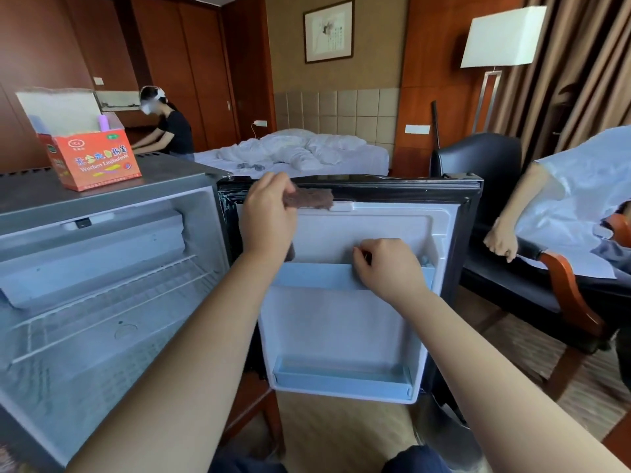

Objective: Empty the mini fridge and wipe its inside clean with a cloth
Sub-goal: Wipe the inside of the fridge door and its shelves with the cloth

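The mini fridge (112, 199) stands open on the left, its white inside bare except for a wire shelf (112, 295). Its door (345, 308) swings out to the right, showing the white inner liner. My left hand (268, 216) holds a brown cloth (312, 199) against the upper edge of the door liner. My right hand (389, 266) grips the rim of the upper door shelf (314, 278). A lower door shelf (341, 378) sits near the bottom of the door.
An orange cardboard box (92, 158) stands on the fridge top. A person in a light shirt (577, 206) sits in a dark armchair (478, 158) right of the door. Behind are a bed (300, 153), a floor lamp (502, 35) and another person (170, 128).
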Tool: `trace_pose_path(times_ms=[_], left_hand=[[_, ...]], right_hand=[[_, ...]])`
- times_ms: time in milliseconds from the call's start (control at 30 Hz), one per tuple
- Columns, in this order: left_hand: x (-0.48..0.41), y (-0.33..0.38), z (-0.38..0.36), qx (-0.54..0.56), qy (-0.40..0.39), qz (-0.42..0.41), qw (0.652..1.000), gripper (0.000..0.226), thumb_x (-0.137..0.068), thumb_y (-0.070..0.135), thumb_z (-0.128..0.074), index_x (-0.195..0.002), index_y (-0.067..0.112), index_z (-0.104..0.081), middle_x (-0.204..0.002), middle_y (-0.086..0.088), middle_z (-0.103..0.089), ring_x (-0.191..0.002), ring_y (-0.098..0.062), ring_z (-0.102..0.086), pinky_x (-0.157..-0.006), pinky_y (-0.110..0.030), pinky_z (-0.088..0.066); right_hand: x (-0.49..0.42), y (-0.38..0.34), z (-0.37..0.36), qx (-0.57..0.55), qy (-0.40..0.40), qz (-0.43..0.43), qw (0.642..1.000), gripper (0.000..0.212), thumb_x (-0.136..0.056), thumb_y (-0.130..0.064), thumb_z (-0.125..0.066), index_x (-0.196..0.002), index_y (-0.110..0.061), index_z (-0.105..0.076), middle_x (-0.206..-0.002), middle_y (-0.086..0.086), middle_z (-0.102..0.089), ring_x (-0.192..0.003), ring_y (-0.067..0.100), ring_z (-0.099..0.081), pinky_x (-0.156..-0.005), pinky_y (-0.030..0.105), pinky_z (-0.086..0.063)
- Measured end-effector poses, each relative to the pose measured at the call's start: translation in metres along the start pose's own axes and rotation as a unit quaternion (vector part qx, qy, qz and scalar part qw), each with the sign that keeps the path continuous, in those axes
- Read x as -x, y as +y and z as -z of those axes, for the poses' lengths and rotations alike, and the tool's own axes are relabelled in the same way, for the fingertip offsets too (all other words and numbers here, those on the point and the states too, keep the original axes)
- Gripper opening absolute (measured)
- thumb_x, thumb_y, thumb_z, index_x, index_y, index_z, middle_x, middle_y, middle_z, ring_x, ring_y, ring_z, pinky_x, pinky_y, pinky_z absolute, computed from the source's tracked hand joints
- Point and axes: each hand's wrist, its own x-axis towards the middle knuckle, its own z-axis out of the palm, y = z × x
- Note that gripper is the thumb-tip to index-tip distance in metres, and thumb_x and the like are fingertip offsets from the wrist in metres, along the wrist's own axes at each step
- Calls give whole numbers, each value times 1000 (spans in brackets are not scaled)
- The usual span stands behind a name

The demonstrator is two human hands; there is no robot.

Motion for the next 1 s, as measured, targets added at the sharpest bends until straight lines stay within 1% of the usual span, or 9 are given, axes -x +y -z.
trace_pose_path(times_ms=[167,333,433,500,600,700,800,933,1000], left_hand=[[-2,-2,12,10,7,66,998,28,-73,-10,-60,-94,8,-63,-102,-7,-63,-89,-27,-59,-70,-24,-37],[24,30,0,112,-42,10,993,49,-76,1,-55,-125,4,-50,-118,-15,-59,-102,-33,-58,-88,-38,-47],[29,43,-13,132,-25,-10,991,34,-82,19,-54,-111,2,-52,-105,-13,-61,-94,-30,-58,-83,-38,-48],[26,45,-20,100,-6,-38,994,17,-80,10,-60,-95,2,-58,-97,-12,-59,-89,-29,-56,-79,-38,-45],[20,41,-23,73,-3,-31,997,19,-71,-8,-58,-87,3,-61,-94,-11,-59,-86,-30,-57,-75,-39,-45],[20,31,-17,47,-20,-55,997,21,-72,-11,-56,-88,3,-62,-93,-11,-60,-84,-30,-58,-70,-39,-49],[26,7,-5,36,-5,-55,998,25,-76,-10,-55,-94,2,-67,-97,-12,-63,-86,-28,-60,-71,-26,-48],[30,-17,2,-3,42,11,999,25,-88,2,-50,-108,1,-64,-108,-11,-62,-98,-30,-58,-80,-37,-49],[32,-15,-1,-9,51,15,999,30,-89,16,-48,-108,0,-63,-107,-14,-61,-97,-31,-56,-84,-34,-44]], right_hand=[[3,-2,-4,5,12,13,1000,34,-95,-21,-47,-63,-10,-45,-56,2,-43,-60,25,-42,-45,29,-21],[1,0,-4,6,18,24,1000,35,-94,-21,-48,-60,-12,-43,-59,4,-45,-59,24,-42,-50,30,-25],[1,0,-4,1,20,29,999,43,-93,-20,-48,-53,-20,-30,-57,3,-44,-58,24,-41,-47,31,-20],[2,1,-5,-1,24,33,999,43,-92,-20,-48,-54,-20,-30,-58,6,-49,-58,25,-41,-48,32,-20],[1,3,-7,3,37,37,999,37,-92,-19,-49,-58,-15,-36,-63,12,-58,-58,25,-40,-48,32,-19],[1,6,-9,10,43,42,998,34,-93,-21,-49,-61,-13,-41,-67,13,-61,-60,24,-41,-51,30,-23],[2,7,-10,11,47,45,998,33,-93,-21,-49,-63,-12,-43,-67,12,-60,-62,29,-48,-52,30,-25],[3,5,-11,9,55,46,997,33,-93,-19,-50,-62,-11,-43,-64,12,-57,-58,26,-40,-52,31,-23],[4,4,-13,7,65,45,997,33,-93,-19,-50,-62,-11,-43,-63,11,-56,-58,26,-40,-51,30,-23]])
